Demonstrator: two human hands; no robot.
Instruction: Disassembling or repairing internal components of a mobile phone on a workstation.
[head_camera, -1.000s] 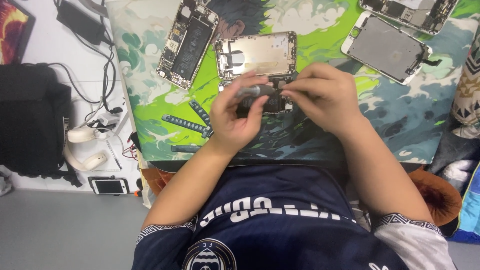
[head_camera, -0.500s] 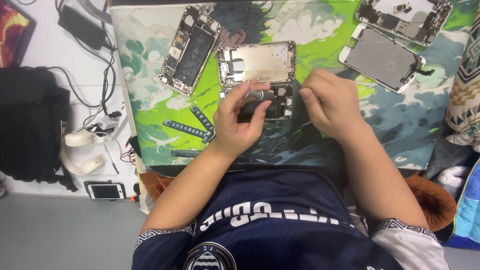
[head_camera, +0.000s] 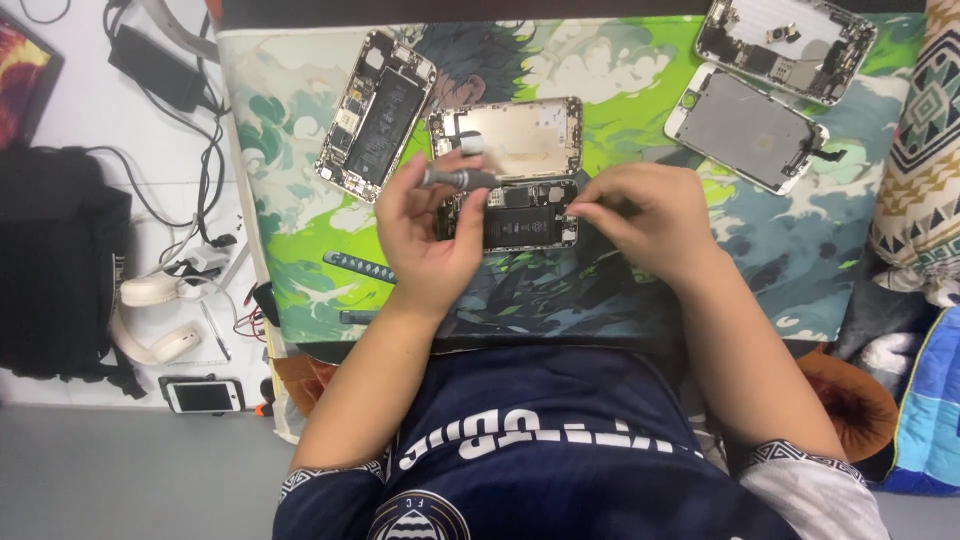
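An opened phone (head_camera: 512, 178) lies on the green illustrated mat (head_camera: 300, 260), its gold back shell up and its black battery half nearest me. My left hand (head_camera: 425, 235) is closed on a small grey screwdriver (head_camera: 455, 178), held sideways over the phone's left edge. My right hand (head_camera: 650, 220) rests at the phone's right edge, fingertips pinched at its corner; what they pinch is too small to see.
Another opened phone (head_camera: 375, 112) lies to the upper left. A detached screen (head_camera: 745, 125) and a third shell (head_camera: 785, 45) sit upper right. Two dark tools (head_camera: 358, 266) lie at the mat's left. Headphones (head_camera: 155, 320), cables, a small phone (head_camera: 203, 396) and a black bag (head_camera: 55, 270) are on the floor.
My left hand has lifted off the phone with the screwdriver and now holds it sideways. My right hand has shifted right to the phone's edge, uncovering the battery half.
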